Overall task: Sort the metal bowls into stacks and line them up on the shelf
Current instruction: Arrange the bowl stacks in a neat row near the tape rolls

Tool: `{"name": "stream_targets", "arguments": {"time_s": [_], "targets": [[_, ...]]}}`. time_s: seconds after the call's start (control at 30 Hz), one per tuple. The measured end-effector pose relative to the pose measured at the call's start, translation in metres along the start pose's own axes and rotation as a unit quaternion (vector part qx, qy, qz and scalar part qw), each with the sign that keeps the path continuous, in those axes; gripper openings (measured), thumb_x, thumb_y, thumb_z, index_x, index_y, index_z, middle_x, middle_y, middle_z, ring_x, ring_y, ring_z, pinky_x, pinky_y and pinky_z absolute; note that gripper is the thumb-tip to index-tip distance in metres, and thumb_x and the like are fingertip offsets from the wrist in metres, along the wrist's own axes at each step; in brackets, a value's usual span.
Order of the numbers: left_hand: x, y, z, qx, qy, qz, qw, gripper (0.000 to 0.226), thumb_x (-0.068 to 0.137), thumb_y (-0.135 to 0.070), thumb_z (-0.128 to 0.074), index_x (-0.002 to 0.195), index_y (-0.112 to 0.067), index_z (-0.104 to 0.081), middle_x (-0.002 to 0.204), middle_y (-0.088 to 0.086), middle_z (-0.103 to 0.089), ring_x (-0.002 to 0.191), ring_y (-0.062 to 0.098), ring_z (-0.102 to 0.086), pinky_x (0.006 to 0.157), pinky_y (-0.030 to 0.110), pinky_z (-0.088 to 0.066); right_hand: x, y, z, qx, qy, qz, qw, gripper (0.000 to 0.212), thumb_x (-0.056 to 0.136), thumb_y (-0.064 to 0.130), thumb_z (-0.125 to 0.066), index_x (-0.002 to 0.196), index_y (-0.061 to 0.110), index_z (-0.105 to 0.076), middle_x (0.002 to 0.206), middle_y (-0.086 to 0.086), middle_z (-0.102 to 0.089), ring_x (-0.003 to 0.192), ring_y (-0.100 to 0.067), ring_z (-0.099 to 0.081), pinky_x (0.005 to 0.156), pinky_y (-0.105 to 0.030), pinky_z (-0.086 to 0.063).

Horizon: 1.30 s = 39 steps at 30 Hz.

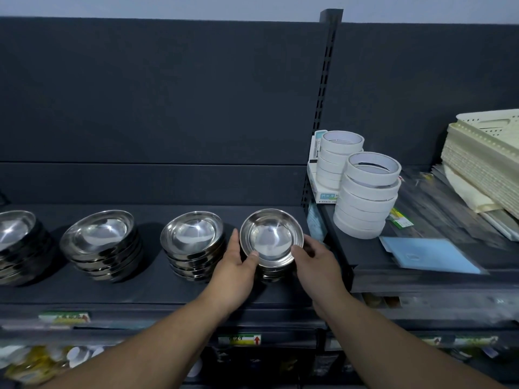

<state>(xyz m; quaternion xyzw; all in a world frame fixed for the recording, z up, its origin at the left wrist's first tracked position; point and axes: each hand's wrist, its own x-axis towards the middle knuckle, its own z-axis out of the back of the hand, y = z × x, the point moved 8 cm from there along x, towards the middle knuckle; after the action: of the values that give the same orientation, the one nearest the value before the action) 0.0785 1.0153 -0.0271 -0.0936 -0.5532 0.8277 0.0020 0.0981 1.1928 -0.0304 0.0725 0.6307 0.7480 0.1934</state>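
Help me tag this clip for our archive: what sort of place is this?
Most likely a shop aisle: dark metal display shelving with a slotted upright post carries printed price labels along its front edge, and goods sit in multiples, stacks of shiny metal bowls and stacked rolls of white tape.

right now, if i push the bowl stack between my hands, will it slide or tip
The bowl stack looks like polished steel, so probably rigid and slippery on the smooth shelf. Short and nested, it should slide rather than tip.
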Motion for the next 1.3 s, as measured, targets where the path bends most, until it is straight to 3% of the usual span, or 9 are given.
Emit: {"name": "stream_targets", "arguments": {"time_s": [0.17, 0.23, 0.47, 0.57, 0.7, 0.83, 1.03, 1.2, 1.3], "targets": [[-0.001, 0.000, 0.000, -0.010, 0.003, -0.005, 1.000, 0.063, 0.099, -0.038, -0.043, 0.153, -0.031, -0.012, 0.156, -0.004, -0.031, 0.142, 0.012, -0.029, 0.116, 0.028, -0.021, 0.002, 0.003, 0.001, -0.017, -0.011, -0.009, 1.000, 0.031, 0.092, 0.018, -0.055, 0.121, 0.025, -0.064, 0.099, 0.008, -0.070, 0.089, -0.011, -0.066, 0.080, -0.030, -0.056], [-0.001, -0.002, 0.001, -0.015, 0.000, -0.006, 1.000, 0.062, 0.099, -0.039, -0.042, 0.153, -0.030, -0.013, 0.156, -0.004, -0.031, 0.143, 0.012, -0.028, 0.119, 0.031, -0.021, 0.003, 0.003, 0.002, -0.018, -0.012, -0.010, 1.000, 0.029, 0.092, 0.019, -0.055, 0.120, 0.023, -0.064, 0.097, 0.008, -0.070, 0.087, -0.011, -0.066, 0.076, -0.028, -0.055], [-0.002, -0.013, 0.002, -0.034, -0.005, -0.019, 0.999, 0.063, 0.100, -0.040, -0.042, 0.153, -0.033, -0.009, 0.158, -0.004, -0.027, 0.144, 0.013, -0.026, 0.115, 0.027, -0.020, 0.011, -0.001, -0.001, 0.024, -0.021, -0.033, 0.999, 0.024, 0.091, 0.021, -0.056, 0.111, 0.024, -0.069, 0.093, 0.005, -0.073, 0.089, -0.016, -0.069, 0.088, -0.041, -0.058], [-0.001, -0.016, 0.002, -0.027, -0.007, -0.018, 0.999, 0.064, 0.100, -0.041, -0.041, 0.153, -0.034, -0.006, 0.158, -0.002, -0.026, 0.144, 0.014, -0.025, 0.114, 0.027, -0.020, 0.011, -0.002, -0.003, 0.040, -0.009, -0.048, 0.998, 0.019, 0.092, 0.017, -0.055, 0.092, 0.030, -0.068, 0.090, 0.003, -0.073, 0.089, -0.018, -0.069, 0.086, -0.039, -0.058], [-0.002, -0.012, 0.001, -0.028, 0.001, -0.016, 0.999, 0.062, 0.101, -0.040, -0.039, 0.153, -0.034, -0.007, 0.158, -0.005, -0.026, 0.144, 0.013, -0.026, 0.109, 0.022, -0.019, 0.011, -0.009, -0.003, 0.041, -0.013, -0.057, 0.997, 0.023, 0.092, 0.019, -0.057, 0.113, 0.019, -0.068, 0.094, 0.006, -0.071, 0.091, -0.015, -0.067, 0.088, -0.039, -0.057], [-0.001, -0.006, 0.000, -0.044, -0.004, -0.009, 0.999, 0.060, 0.100, -0.041, -0.039, 0.153, -0.036, -0.010, 0.155, -0.008, -0.030, 0.142, 0.011, -0.028, 0.107, 0.021, -0.020, 0.006, -0.004, -0.001, 0.012, -0.010, -0.026, 1.000, 0.026, 0.095, 0.029, -0.054, 0.118, 0.022, -0.065, 0.095, 0.014, -0.065, 0.089, -0.002, -0.059, 0.073, -0.023, -0.046], [0.002, 0.003, -0.002, -0.091, -0.014, 0.007, 0.996, 0.061, 0.098, -0.043, -0.043, 0.152, -0.035, -0.014, 0.154, -0.011, -0.033, 0.141, 0.008, -0.029, 0.118, 0.030, -0.020, 0.000, -0.004, -0.004, -0.012, -0.009, -0.010, 1.000, 0.035, 0.097, 0.039, -0.048, 0.126, 0.026, -0.063, 0.117, 0.008, -0.066, 0.109, -0.012, -0.058, 0.092, -0.029, -0.043], [0.001, -0.001, -0.003, -0.099, -0.012, -0.004, 0.995, 0.062, 0.099, -0.041, -0.043, 0.153, -0.032, -0.015, 0.154, -0.010, -0.033, 0.140, 0.006, -0.029, 0.119, 0.031, -0.020, 0.000, 0.003, 0.001, 0.002, -0.012, 0.006, 1.000, 0.025, 0.099, 0.035, -0.047, 0.115, 0.031, -0.066, 0.096, 0.021, -0.064, 0.093, 0.002, -0.057, 0.076, -0.018, -0.041], [0.002, 0.000, -0.004, -0.103, -0.014, 0.001, 0.995, 0.062, 0.098, -0.043, -0.043, 0.153, -0.033, -0.015, 0.155, -0.009, -0.032, 0.141, 0.007, -0.029, 0.119, 0.030, -0.019, 0.000, 0.007, 0.002, 0.000, -0.016, 0.013, 1.000, 0.031, 0.099, 0.037, -0.047, 0.124, 0.027, -0.063, 0.105, 0.020, -0.064, 0.102, -0.003, -0.057, 0.088, -0.023, -0.043]]}}
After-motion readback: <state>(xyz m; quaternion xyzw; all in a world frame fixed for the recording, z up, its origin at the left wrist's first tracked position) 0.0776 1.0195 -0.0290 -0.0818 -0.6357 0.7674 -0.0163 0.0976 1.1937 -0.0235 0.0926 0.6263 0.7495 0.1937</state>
